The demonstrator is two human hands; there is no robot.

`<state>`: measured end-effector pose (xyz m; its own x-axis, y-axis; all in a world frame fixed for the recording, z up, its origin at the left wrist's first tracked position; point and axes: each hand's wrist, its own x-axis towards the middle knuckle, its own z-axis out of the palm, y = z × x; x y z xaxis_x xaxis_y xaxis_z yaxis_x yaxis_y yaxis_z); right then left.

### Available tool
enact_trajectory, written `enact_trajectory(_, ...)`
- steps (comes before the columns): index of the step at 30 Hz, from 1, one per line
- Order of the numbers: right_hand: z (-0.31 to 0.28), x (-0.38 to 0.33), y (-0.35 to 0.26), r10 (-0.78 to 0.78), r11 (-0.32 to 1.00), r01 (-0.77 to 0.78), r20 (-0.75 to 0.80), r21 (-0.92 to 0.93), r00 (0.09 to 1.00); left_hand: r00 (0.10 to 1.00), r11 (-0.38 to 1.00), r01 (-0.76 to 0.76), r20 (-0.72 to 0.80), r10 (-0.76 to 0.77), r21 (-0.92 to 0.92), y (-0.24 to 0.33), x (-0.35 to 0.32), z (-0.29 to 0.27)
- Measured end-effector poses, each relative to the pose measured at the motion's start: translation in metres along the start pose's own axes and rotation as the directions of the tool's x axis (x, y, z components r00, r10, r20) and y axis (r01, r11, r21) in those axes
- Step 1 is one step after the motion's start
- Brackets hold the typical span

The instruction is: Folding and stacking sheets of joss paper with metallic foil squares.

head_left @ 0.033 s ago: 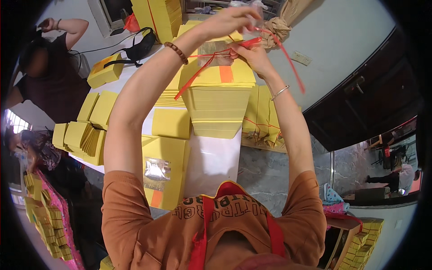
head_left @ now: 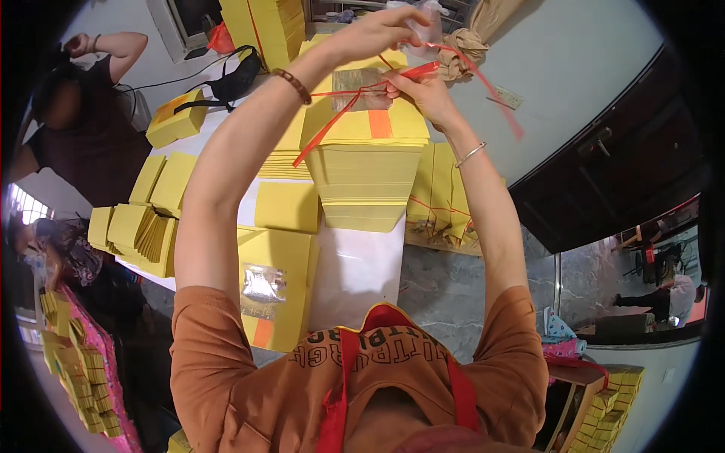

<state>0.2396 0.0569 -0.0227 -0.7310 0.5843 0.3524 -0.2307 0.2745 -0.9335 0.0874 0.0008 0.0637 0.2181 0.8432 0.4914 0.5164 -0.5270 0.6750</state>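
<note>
A tall stack of yellow paper sheets (head_left: 366, 177) stands on the white table in front of me. On its top sheet are a square of dull metallic foil (head_left: 347, 81) and an orange strip (head_left: 380, 124). Red plastic string (head_left: 330, 134) crosses the top, with one tail hanging toward me. My right hand (head_left: 427, 94) is closed on the string, pinching it just above the foil. Raised higher, my left hand (head_left: 381, 34) has bent fingers at another length of the string, whose loose end swings out to the right.
Nearer me lie a shorter yellow stack (head_left: 276, 249) with shiny foil and a yellow block (head_left: 287, 205). More yellow bundles (head_left: 143, 226) and a black bag (head_left: 234, 81) are left. Tied bundles (head_left: 442, 196) sit lower right of the table. A person (head_left: 91, 128) stands at left.
My left hand has shifted slightly left, and the loose string end has swung a little farther right. My right hand keeps its place on the string.
</note>
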Motion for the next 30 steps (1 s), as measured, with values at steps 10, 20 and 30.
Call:
enact_trajectory(10,-0.006,0.004,-0.007,0.023,1.000,-0.023,-0.008,-0.010,1.000,0.986,0.681,-0.002,0.114,-0.120,0.732,-0.006,-0.043,-0.011)
enact_trajectory(20,-0.010,0.009,-0.023,0.103,0.991,-0.100,0.024,-0.084,0.994,0.991,0.911,0.054,0.089,-0.099,0.409,-0.022,-0.045,-0.003)
enact_trajectory(30,-0.002,0.009,-0.014,-0.630,0.279,0.422,0.167,-0.863,0.759,0.896,0.878,0.424,0.242,-0.372,-0.220,-0.040,-0.035,0.007)
